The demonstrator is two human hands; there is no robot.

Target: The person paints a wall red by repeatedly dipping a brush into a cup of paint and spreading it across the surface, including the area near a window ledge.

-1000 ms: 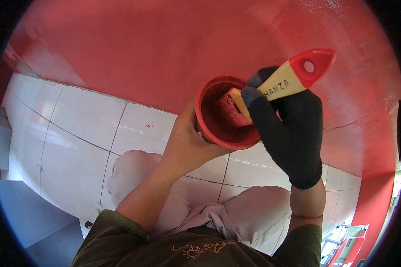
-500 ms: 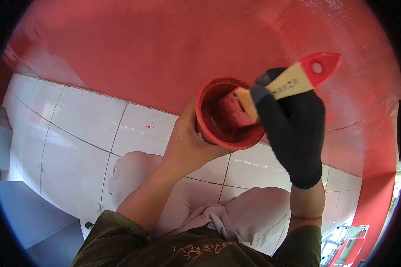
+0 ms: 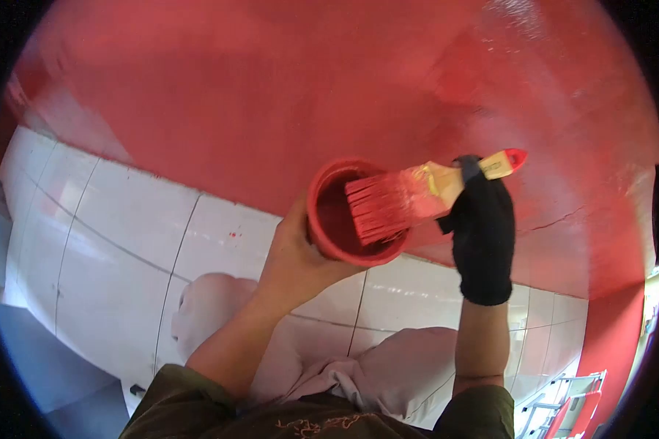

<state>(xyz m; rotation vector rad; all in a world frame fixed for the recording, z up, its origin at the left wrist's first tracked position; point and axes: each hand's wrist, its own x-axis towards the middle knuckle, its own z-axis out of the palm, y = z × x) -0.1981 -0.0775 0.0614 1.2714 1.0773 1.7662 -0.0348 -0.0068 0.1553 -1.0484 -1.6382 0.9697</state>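
My bare left hand (image 3: 304, 267) is wrapped around a red paint pot (image 3: 321, 238), tilted so that its open mouth faces me. In a black glove with grey fingertips, my right hand (image 3: 485, 238) grips the wooden handle of a wide paintbrush (image 3: 392, 205). The brush lies across the pot's mouth, its red-coated bristles over the opening and pointing left. Paint also smears the base of the handle, whose far end is red. Some of the gloved fingers are hidden behind the handle.
A red wall (image 3: 271, 95) stands in front, glossy in patches at the upper right, with a crack low down. White floor tiles (image 3: 117, 241) carry a few red drops. A grey box-like object (image 3: 47, 358) is at lower left, a metal ladder (image 3: 571, 399) at lower right.
My right hand has lifted the brush out of the pot and turned it flatter, so its bristles show above the rim. The pot appears slightly lower and further left.
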